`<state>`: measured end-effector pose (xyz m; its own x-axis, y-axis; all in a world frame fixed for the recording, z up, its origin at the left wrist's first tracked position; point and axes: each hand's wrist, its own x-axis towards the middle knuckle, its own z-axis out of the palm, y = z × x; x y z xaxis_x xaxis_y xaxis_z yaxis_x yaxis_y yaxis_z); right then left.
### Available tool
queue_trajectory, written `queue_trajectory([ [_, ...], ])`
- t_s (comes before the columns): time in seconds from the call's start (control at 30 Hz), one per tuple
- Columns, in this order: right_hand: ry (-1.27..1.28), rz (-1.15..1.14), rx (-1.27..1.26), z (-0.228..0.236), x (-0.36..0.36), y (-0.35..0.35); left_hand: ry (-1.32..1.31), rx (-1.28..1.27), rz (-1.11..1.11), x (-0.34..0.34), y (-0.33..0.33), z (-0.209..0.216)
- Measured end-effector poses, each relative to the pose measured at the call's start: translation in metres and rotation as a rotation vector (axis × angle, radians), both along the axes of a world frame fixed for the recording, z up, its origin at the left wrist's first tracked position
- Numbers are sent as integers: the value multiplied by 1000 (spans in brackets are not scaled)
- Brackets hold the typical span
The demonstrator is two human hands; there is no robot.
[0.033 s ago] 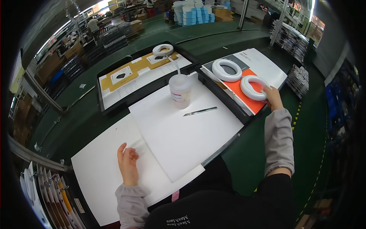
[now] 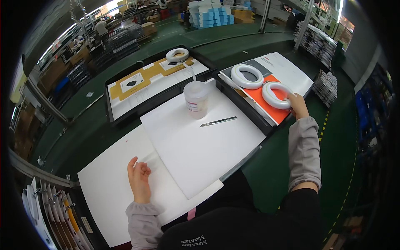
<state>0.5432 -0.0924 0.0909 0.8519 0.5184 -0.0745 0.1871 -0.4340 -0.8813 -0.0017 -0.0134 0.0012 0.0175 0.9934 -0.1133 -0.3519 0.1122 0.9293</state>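
Observation:
My right hand (image 2: 297, 105) is at the far right, closed on the right rim of a thick white ring (image 2: 271, 102), probably a tape roll. Its fingertips reach the ring's hole. This ring lies on an orange, grey and white printed sheet (image 2: 278, 79). Another white ring (image 2: 238, 75) lies beside it, up and to the left. My left hand (image 2: 140, 177) hovers or rests over the lower-left white sheet (image 2: 112, 175), holding nothing, fingers loosely bent and apart. Between my hands, a craft knife (image 2: 218, 121) lies on an upper white sheet (image 2: 204, 150), near a translucent lidded tub (image 2: 196, 102).
A black tray (image 2: 111, 106) at the back left holds a brown and white printed sheet (image 2: 141, 81) and a white ring (image 2: 177, 55). A black rim (image 2: 246, 108) divides the work surface. Clipped boards (image 2: 58, 208) hang at lower left. Beyond the green floor stand stacked blue-white bundles (image 2: 216, 17).

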Motion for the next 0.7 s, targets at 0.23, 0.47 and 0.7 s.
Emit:
queue_trajectory([
  [0.23,-72,189,-150,-2,7,-7,-47,12,1,-4,-1,2],
  [0.47,-514,186,-412,-5,12,3,-19,2,-14,-2,-2,-4],
  [0.7,-733,251,103,16,-70,24,29,32,-47,-3,9,-11],
])
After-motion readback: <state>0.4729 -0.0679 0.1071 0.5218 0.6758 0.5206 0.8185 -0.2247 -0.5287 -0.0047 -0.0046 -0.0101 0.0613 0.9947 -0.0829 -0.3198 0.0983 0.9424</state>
